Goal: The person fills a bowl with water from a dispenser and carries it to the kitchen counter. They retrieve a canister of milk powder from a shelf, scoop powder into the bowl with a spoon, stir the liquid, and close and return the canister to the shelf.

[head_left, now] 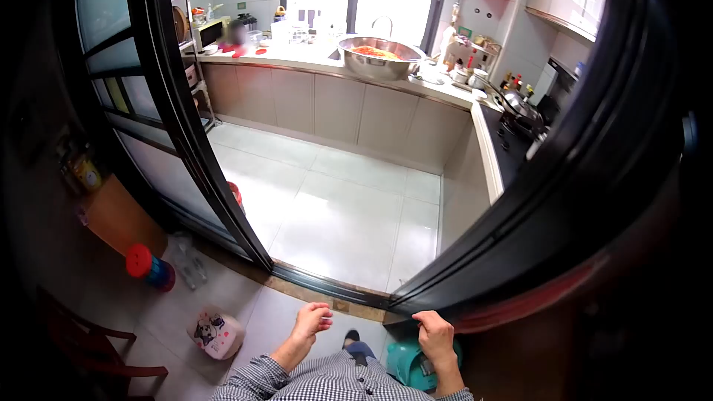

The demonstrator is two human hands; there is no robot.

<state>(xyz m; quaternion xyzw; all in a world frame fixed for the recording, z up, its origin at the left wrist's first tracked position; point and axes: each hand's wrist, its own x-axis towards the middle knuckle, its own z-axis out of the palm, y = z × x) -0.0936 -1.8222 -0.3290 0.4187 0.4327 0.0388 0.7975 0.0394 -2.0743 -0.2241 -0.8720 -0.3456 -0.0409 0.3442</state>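
My left hand (313, 321) is held in front of my checked garment at the lower middle, its fingers loosely curled and apart, with nothing in it. To its right, my right hand (435, 336) hangs above a teal bin (405, 362), the fingers bent in; no object shows in them. Neither hand touches anything. Beyond both hands lies the dark metal door track (327, 287) of a kitchen doorway. On the far counter, a large steel basin (377, 67) holds red and orange food.
A dark-framed sliding door (167, 96) stands at the left. A red-lidded container (151, 267), plastic bottles (189, 261), a pink patterned box (216, 333) and a red chair (89, 349) are at lower left. A wok (520, 108) sits on the right stove.
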